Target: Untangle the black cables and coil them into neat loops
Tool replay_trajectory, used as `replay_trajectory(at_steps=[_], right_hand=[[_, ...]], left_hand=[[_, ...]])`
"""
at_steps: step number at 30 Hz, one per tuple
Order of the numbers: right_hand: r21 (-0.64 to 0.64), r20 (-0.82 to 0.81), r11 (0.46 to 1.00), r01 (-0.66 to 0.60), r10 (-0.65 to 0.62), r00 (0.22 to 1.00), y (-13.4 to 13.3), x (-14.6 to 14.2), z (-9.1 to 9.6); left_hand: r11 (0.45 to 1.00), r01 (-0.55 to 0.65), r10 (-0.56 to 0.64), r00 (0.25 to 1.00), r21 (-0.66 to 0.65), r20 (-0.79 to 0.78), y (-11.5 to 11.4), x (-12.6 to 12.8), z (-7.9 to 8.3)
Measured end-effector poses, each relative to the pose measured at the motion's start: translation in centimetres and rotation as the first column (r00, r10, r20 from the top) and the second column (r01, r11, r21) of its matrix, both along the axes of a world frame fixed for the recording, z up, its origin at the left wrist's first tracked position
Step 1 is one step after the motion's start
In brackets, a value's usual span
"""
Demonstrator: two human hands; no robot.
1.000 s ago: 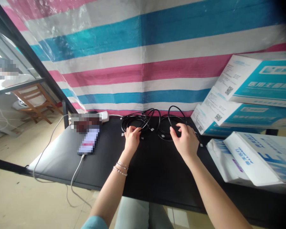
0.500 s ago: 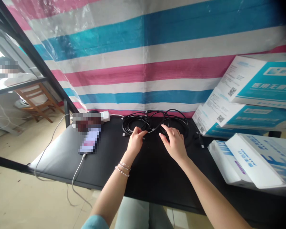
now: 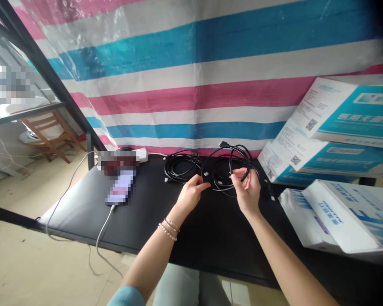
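On the black table lie black cables in loops. My right hand is lifted off the table, fingers closed on a looped black cable that rises above it, its plug end at the top. My left hand pinches a lower strand of the same loop, thumb and fingers together. A second coil of black cable rests on the table just left of my left hand, untouched.
A phone on a white charging lead lies at the table's left, with a white charger behind it. Blue-and-white boxes stack up at the right. A striped tarp hangs behind; a wooden chair stands far left.
My right hand has lifted one cable loop off the table and drawn it right. My left hand left the left coil and moved right onto that loop.
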State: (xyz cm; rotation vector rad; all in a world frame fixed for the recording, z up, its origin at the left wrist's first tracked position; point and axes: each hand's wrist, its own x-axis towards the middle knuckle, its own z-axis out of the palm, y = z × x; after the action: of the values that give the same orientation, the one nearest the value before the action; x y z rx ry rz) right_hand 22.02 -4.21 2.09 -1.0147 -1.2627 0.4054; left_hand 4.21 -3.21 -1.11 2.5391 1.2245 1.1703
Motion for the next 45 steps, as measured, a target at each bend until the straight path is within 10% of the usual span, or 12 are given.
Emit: replay_trajectory(at_steps=[15, 26, 45], right_hand=[[0.133, -0.166, 0.964, -0.232, 0.253, 0.953, -2.0, -1.1, 1.9], [0.032, -0.146, 0.951, -0.309, 0.310, 0.939, -1.9, -0.8, 1.3], [-0.085, -0.055, 0.888, -0.452, 0.449, 0.892, -1.4, -0.2, 1.7]], left_hand=[[0.997, -0.006, -0.001, 0.996, 0.077, 0.090, -1.2, 1.9, 0.7], [0.995, 0.071, -0.070, 0.997, 0.076, -0.018, -1.6, 2.5, 1.1], [0.982, 0.018, -0.072, 0.957, 0.190, 0.279, -1.1, 1.5, 1.1]])
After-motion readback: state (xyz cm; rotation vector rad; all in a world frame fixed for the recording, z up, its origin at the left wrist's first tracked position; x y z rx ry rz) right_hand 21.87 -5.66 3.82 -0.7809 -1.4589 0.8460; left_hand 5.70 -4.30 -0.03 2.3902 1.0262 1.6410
